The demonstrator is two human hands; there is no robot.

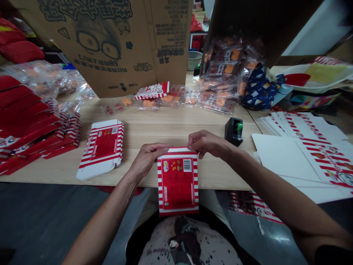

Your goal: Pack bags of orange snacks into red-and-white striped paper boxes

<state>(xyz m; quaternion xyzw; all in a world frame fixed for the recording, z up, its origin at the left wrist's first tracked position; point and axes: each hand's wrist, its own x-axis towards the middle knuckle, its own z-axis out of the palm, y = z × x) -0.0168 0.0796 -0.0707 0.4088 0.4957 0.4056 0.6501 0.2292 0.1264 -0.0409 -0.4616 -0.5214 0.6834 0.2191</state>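
A flat red-and-white striped carton (178, 181) hangs over the table's front edge, its barcode panel facing up. My left hand (149, 159) and my right hand (207, 143) both grip its top edge from either side, fingers curled over the card. The lower part of the carton reaches down toward my lap. Just left of it on the wooden table (165, 125) lies another folded striped carton (101, 148). A stack of flat red cartons (30, 121) rises at the far left.
A black tape dispenser (234, 131) stands right of my right hand. Printed white card sheets (303, 154) overlap at the right. Clear bags of orange-coloured pieces (222, 73) pile along the back, before a large cardboard box (110, 44). A blue patterned bag (260, 88) sits beside them.
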